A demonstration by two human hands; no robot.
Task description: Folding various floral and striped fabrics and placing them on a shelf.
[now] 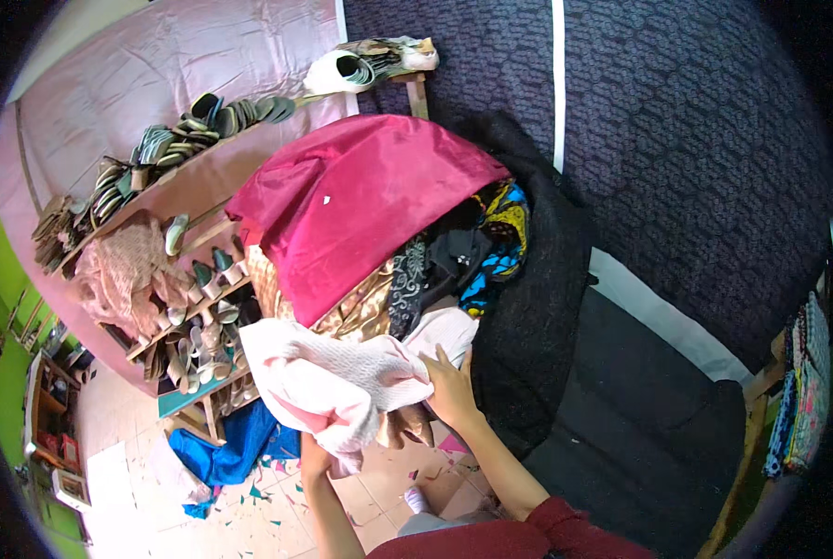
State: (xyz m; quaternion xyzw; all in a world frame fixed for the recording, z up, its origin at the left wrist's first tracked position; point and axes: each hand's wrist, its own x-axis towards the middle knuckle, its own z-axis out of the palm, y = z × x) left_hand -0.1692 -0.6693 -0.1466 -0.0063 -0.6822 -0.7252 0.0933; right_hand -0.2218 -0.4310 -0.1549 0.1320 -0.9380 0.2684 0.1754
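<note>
A pale pink-white textured cloth (319, 373) hangs bunched in front of me. My right hand (451, 387) grips its right side, fingers closed on the fabric. Below the cloth's lower left part is my left hand (315, 455), touching it; its fingers are hidden under the folds. Just beyond lies a heap of fabrics: a shiny magenta cloth (370, 196) on top, a gold satin cloth (356, 312), a black patterned cloth (407, 289), and a blue, yellow and black print (502, 233). A black textured cloth (528, 345) drapes down the heap's right side.
At left, a wooden rack (170, 210) carries several shoes and soles, with a peach lacy cloth (128, 270) on it. Blue cloth (235, 452) lies on the tiled floor (370, 494) among scraps. Dark fabric (649, 410) spreads at right; folded textiles (798, 391) stand at the far right.
</note>
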